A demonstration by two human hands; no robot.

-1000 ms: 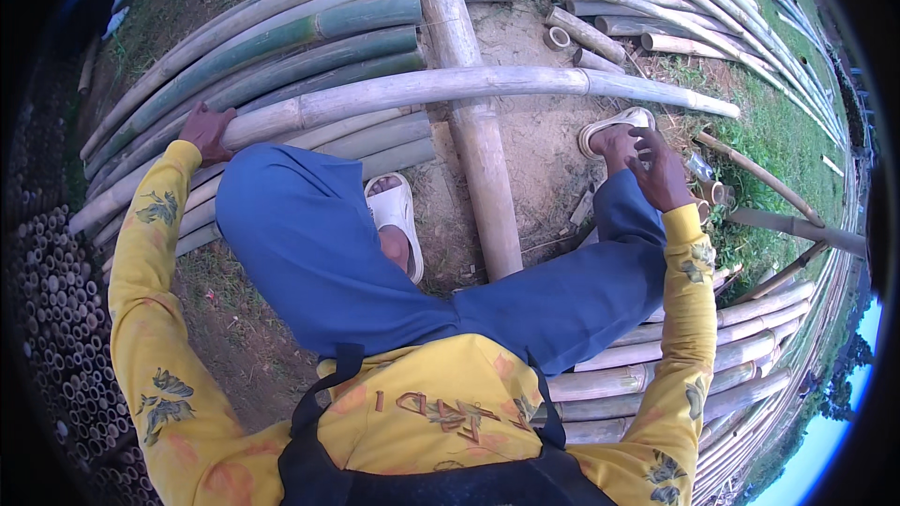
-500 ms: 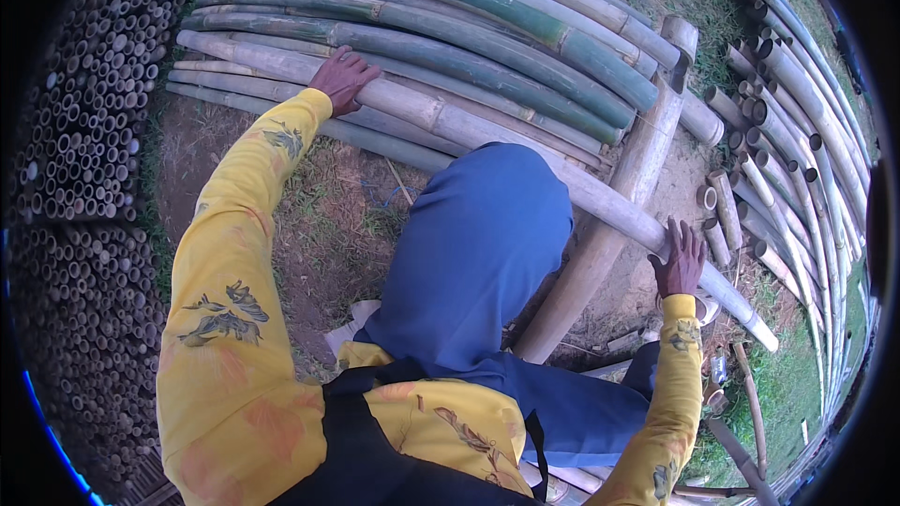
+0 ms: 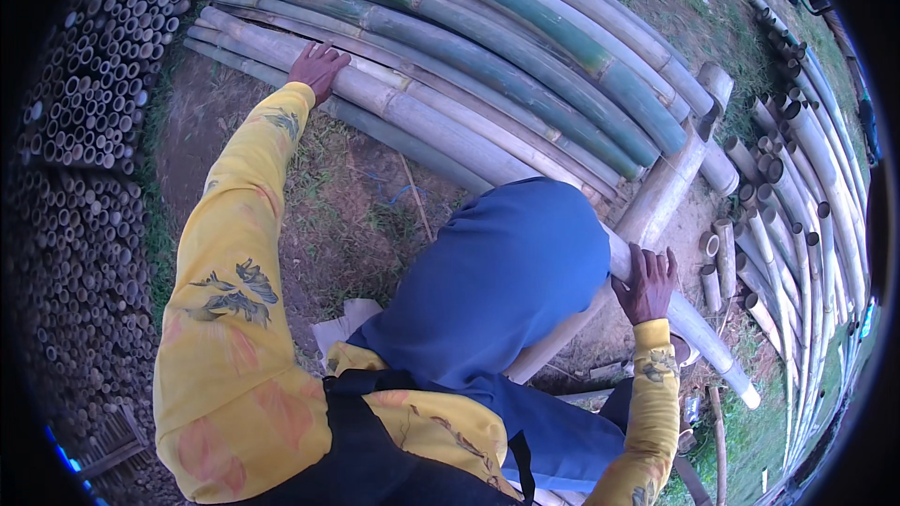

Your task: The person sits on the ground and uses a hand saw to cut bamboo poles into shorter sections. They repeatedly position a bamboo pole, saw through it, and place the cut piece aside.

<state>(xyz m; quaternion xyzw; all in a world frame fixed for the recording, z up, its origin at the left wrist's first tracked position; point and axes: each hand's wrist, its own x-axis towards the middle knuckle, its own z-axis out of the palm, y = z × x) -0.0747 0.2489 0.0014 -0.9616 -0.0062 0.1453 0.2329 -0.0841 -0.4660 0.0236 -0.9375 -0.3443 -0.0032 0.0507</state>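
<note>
A long pale bamboo pole slants from the upper left down to the right, passing behind my blue-trousered knee. My left hand is closed over its far-left stretch. Toward the near right end, my right hand grips the same pole, thumb on one side and fingers over the top. Just beyond lie several green and grey bamboo poles side by side. The knee hides the pole's middle. A thick bamboo crosspiece runs beneath the poles' right ends.
Stacked bamboo tubes fill the left side, cut ends showing. At right, more bamboo poles lie in a pile, with short cut pieces beside them. Patchy grass and soil lie between me and the poles.
The held pole's right end has swung nearer to me, and my right hand has come down and left with it. My left hand sits slightly farther left. The whole view has shifted a little.
</note>
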